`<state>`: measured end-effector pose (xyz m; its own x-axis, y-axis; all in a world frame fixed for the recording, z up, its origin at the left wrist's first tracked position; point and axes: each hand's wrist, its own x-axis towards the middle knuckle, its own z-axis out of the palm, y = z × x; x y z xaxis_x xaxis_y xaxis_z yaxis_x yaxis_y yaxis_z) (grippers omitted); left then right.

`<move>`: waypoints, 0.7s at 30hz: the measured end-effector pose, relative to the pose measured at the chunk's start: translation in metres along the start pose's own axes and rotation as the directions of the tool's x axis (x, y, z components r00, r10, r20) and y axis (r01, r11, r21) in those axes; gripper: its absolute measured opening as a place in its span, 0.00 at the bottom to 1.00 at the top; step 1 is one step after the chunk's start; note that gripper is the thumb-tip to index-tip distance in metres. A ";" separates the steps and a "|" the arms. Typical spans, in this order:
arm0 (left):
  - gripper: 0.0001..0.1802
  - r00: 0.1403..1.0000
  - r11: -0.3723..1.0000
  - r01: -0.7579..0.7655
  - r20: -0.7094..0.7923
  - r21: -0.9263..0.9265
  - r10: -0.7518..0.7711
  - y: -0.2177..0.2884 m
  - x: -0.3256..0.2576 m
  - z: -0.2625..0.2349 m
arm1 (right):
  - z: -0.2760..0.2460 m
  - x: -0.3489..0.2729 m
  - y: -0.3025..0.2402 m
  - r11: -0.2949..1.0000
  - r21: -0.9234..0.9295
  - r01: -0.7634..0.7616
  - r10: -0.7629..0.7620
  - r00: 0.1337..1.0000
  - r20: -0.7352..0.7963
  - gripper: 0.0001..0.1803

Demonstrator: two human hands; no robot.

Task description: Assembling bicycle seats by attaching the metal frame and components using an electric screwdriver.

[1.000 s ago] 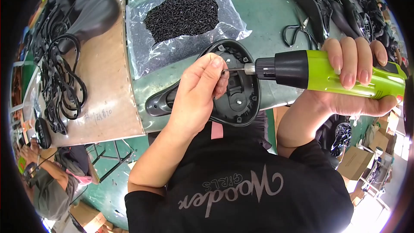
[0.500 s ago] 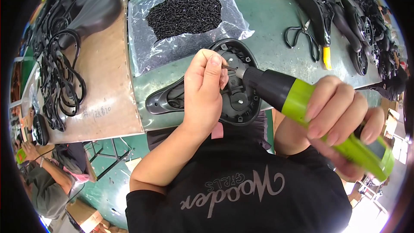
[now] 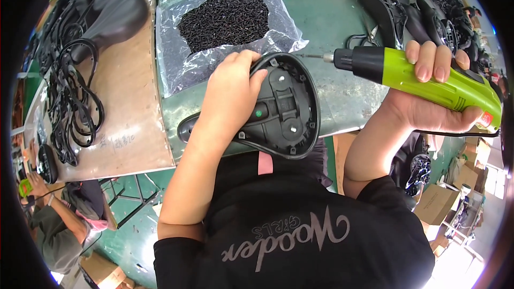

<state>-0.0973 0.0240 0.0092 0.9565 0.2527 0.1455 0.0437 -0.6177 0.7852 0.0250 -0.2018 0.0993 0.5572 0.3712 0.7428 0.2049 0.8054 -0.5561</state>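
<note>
The saddle [image 3: 281, 109] sits underside up at the near side of the worktop [image 3: 345, 99]. The left hand [image 3: 231, 85] grips its rim; the right hand [image 3: 440, 71] wraps its fingers around the power screwdriver [image 3: 409, 75]. Likely light, stiff, smooth: hold by the rim

the green table [image 3: 332, 18] spreads beneath the left hand [image 3: 233, 88]; below and left of that hand, a black metal frame [image 3: 140, 207] stands on green floor [image 3: 134, 249]. below the right hand [image 3: 428, 112], shelving [image 3: 467, 219] meets white glare [image 3: 455, 273].
</note>
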 end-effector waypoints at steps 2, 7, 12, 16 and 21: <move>0.14 0.999 0.999 -0.031 0.020 0.036 0.030 0.007 -0.008 0.003 | 0.002 0.003 0.001 0.996 -0.018 -0.093 0.094 0.989 0.118 0.40; 0.09 0.997 0.994 -0.080 0.016 0.077 0.079 0.015 -0.027 0.015 | 0.005 0.015 0.008 0.964 -0.086 -0.253 0.268 0.906 0.327 0.36; 0.07 0.997 0.991 -0.079 0.022 0.104 0.077 0.015 -0.026 0.018 | 0.005 0.028 0.015 0.929 -0.079 -0.362 0.360 0.833 0.420 0.36; 0.07 0.997 0.993 -0.075 0.002 0.088 0.075 0.016 -0.026 0.018 | 0.011 0.039 0.029 0.907 -0.134 -0.398 0.407 0.754 0.516 0.37; 0.07 0.998 0.995 -0.056 0.009 0.080 0.056 0.015 -0.027 0.018 | 0.009 0.046 0.046 0.886 -0.108 -0.451 0.422 0.685 0.594 0.38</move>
<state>-0.1174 -0.0054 0.0063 0.9602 0.2107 0.1835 0.0126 -0.6887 0.7249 0.0526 -0.1438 0.1116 -0.0096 0.8683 0.4960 0.0168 0.4961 -0.8681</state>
